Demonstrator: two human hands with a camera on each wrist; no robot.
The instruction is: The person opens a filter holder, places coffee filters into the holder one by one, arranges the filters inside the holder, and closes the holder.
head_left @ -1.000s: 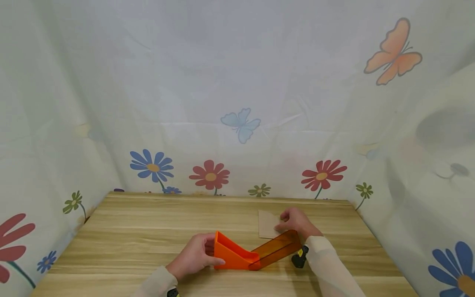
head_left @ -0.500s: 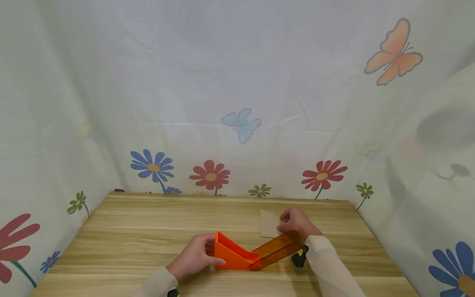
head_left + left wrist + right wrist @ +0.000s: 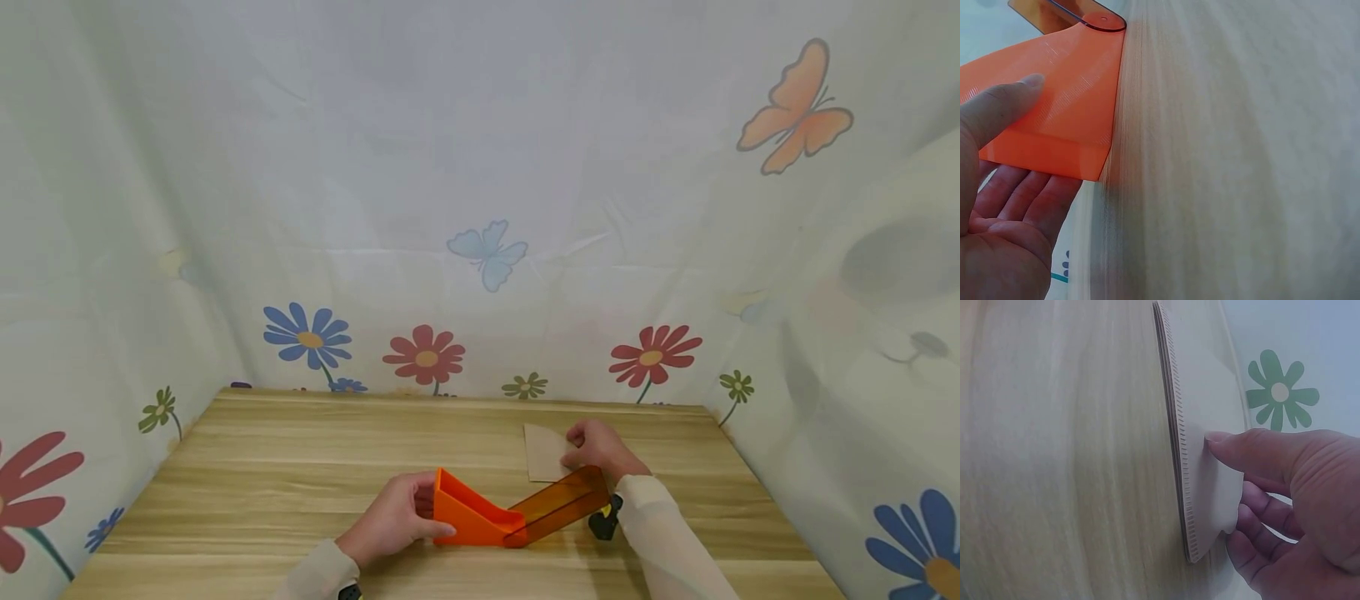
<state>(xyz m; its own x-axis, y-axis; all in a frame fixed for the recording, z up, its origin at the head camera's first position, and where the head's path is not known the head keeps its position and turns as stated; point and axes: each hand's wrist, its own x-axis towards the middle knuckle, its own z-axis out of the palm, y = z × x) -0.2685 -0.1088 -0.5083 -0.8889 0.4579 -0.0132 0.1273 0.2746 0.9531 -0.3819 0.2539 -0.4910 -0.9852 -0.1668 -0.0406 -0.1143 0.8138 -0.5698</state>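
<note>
My left hand (image 3: 397, 515) grips the tall end of an orange coffee filter holder (image 3: 474, 515), thumb on its near side, fingers behind. The holder stands on the table, with its hinged see-through brown lid (image 3: 562, 502) swung open to the right. Beyond the lid, my right hand (image 3: 602, 447) holds the edge of a thin stack of coffee filters (image 3: 542, 454) lying on the table. In the right wrist view, the filters (image 3: 1207, 412) show a crimped edge and several layers. My thumb presses on top; the other fingers curl at the stack's edge, their tips partly hidden.
The wood-grain table (image 3: 300, 450) reaches back to a pale curtain (image 3: 375, 167) printed with flowers and butterflies, which also hangs at both sides. A black-and-yellow wrist device (image 3: 606, 518) sits under the right wrist, close to the lid.
The filter stack and right fingertips have shifted very slightly to the right. My left hand, the holder and its lid stay in place.
</note>
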